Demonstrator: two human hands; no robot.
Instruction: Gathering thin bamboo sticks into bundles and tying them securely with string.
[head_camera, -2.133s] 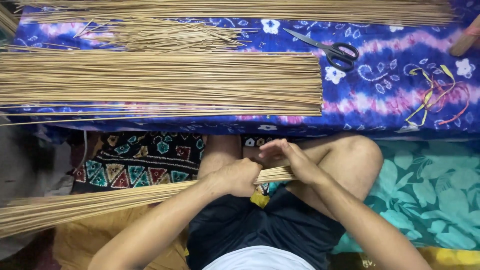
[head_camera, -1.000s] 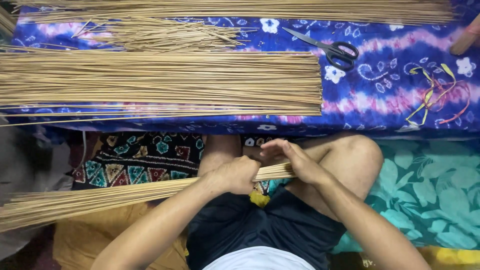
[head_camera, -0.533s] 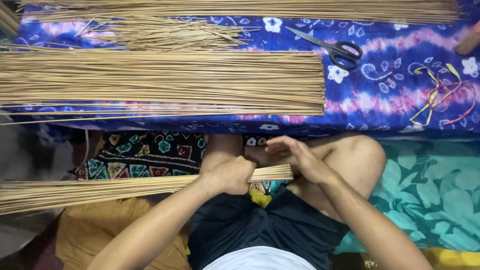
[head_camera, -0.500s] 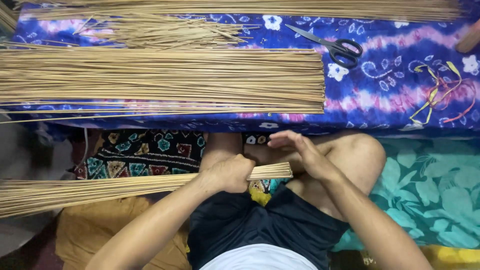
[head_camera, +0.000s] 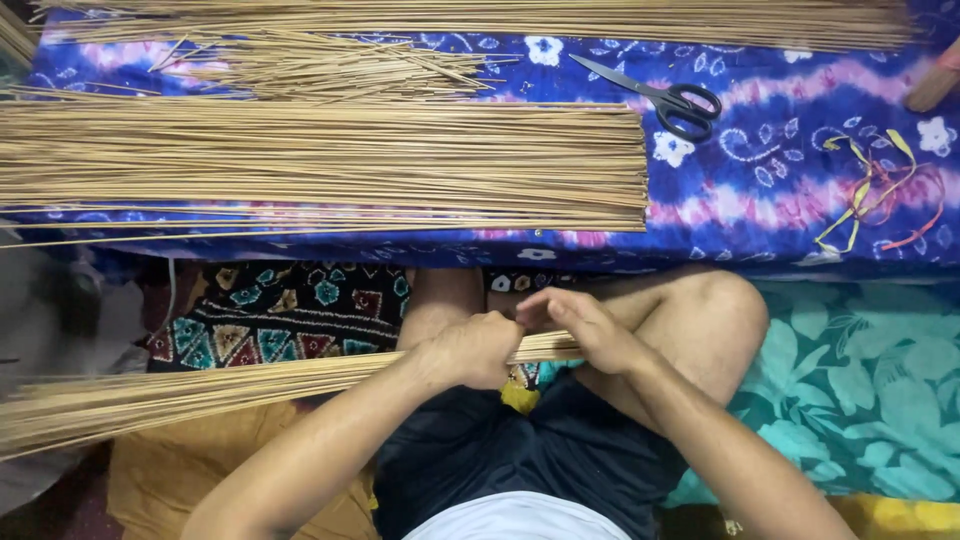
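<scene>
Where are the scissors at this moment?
In the head view, the black-handled scissors lie on the blue patterned cloth, upper right of centre, just past the right end of the large flat stick pile and left of the coloured strings.

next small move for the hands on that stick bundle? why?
Probably tap the cut ends flush with the right hand while the left hand keeps its grip. The left hand is closed around the bundle of thin sticks near its end, the right hand cups that end, and the far end fans out loosely to the left, so the bundle looks uneven.
</scene>
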